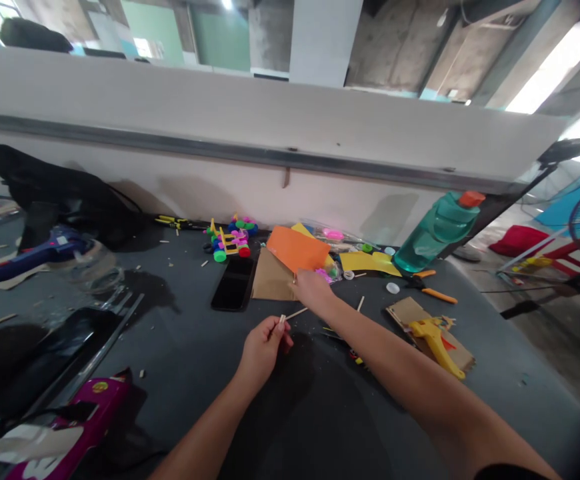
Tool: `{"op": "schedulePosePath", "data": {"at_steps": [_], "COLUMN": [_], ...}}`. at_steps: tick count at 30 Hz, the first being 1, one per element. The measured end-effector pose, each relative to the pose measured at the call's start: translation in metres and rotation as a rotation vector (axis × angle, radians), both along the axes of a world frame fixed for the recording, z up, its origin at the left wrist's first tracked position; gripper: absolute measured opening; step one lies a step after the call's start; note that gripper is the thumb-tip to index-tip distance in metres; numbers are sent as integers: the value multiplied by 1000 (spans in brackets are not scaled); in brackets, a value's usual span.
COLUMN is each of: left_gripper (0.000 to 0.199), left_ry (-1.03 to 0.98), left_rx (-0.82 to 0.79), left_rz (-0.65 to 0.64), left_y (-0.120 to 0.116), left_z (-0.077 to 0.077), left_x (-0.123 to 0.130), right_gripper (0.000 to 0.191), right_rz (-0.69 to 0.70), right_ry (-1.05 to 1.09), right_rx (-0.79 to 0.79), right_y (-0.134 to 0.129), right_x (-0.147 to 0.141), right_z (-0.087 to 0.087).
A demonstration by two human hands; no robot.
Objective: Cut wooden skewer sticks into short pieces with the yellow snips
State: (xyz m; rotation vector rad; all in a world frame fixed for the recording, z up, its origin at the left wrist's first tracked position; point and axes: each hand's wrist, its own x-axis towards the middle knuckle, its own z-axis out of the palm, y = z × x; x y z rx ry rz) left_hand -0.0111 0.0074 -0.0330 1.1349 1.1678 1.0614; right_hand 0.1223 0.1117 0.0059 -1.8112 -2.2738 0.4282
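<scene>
My left hand (264, 347) is closed, with a short pale wooden stick (283, 319) pinched between thumb and finger. Just beyond it, another thin wooden stick (297, 313) points towards my right forearm. My right hand (313, 289) reaches over the near right corner of a brown cardboard piece (271, 283). Its fingers are drawn together, and whatever they pinch is too small to make out. An orange sheet (297, 247) lies partly over the cardboard, right behind those fingers. Purple plastic bits (324, 275) lie beside the right hand.
A black phone (233, 285) and a colourful toy (227, 241) stand left of the cardboard. To the right are a green bottle (435, 233), orange-handled pliers (437, 294) and a yellow glue gun (435, 341). A blue glue gun (45, 252) and pink box (87, 417) lie left.
</scene>
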Motion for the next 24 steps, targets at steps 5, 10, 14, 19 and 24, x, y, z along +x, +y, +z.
{"op": "schedulePosePath", "data": {"at_steps": [5,10,14,19,24], "left_gripper": [27,30,30,31,30], "left_ry": [-40,-130,-230,-294,-280], "left_rx": [-37,-104,-203,-269,-277], "left_rz": [31,58,81,-7,-25], "left_y": [2,2,0,-3,-4], "left_z": [2,6,11,15,15], "left_x": [-2,-3,-2,-1,-1], "right_gripper": [17,16,23,20,18], "right_rz": [-37,-36,-49,-187,-225], "right_ry": [126,407,722,1383,1414], "right_rx": [-43,-126,-223,-408,-409], "right_y": [14,-11,-58,-89,-90], "right_x": [-9,1,7,5,1], "right_z": [-14,-5,-3,-14,-24]}}
